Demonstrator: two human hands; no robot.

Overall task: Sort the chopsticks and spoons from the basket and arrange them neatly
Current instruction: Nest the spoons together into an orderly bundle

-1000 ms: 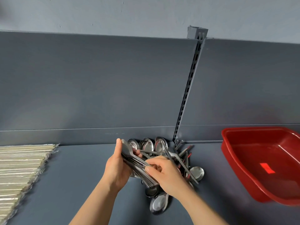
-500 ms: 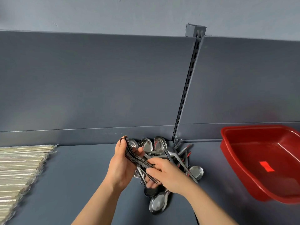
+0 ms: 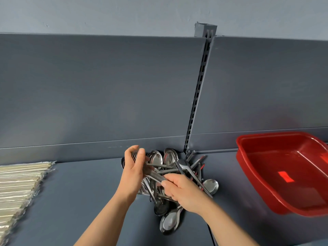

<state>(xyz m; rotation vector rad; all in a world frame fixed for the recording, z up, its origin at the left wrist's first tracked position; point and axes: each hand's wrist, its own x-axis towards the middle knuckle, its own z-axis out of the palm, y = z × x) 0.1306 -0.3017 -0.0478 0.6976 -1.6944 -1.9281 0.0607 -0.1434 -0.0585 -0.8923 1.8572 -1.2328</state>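
A loose pile of steel spoons (image 3: 170, 158) lies on the grey shelf against the back panel. My left hand (image 3: 133, 172) grips the bowl end of a stacked bundle of spoons (image 3: 154, 175), held above the pile. My right hand (image 3: 180, 189) pinches the handle end of the same bundle. Rows of pale chopsticks (image 3: 19, 181) lie side by side at the far left of the shelf. The red basket (image 3: 255, 172) stands at the right, with only a red label showing inside.
The grey shelf surface (image 3: 79, 192) runs between the chopsticks and the spoon pile. A slotted upright post (image 3: 198, 93) rises behind the pile where the two back panels meet.
The bundle of spoons has been drawn tighter between both hands and lifted slightly toward the back panel. My left thumb now closes over its bowl end.
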